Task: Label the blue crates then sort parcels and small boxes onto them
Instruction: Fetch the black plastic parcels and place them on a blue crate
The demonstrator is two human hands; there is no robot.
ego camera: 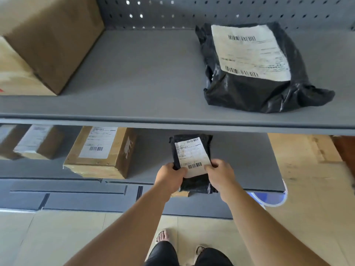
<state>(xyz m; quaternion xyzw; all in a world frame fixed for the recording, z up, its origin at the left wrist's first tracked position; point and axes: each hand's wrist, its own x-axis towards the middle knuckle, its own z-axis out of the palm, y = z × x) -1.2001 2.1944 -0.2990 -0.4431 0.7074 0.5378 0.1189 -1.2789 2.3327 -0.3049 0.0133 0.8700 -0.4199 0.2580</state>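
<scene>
2 black parcels (pixel 249 73), 4 boxes (pixel 99 150) (cardboard)

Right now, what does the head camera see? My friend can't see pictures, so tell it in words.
Both hands, left hand and right hand, hold a small black parcel with a white label over the lower grey shelf. Cardboard boxes sit to its left, and a bigger black parcel lies on the upper shelf.

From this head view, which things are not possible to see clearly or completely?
- Label text on the small black parcel: too small and blurred to read.
- Its lower edge: covered by the left hand and right hand.
- Big cardboard box on the upper shelf: cut off by the left and top frame edges.
- Blue round object: mostly hidden behind the lower shelf.
</scene>
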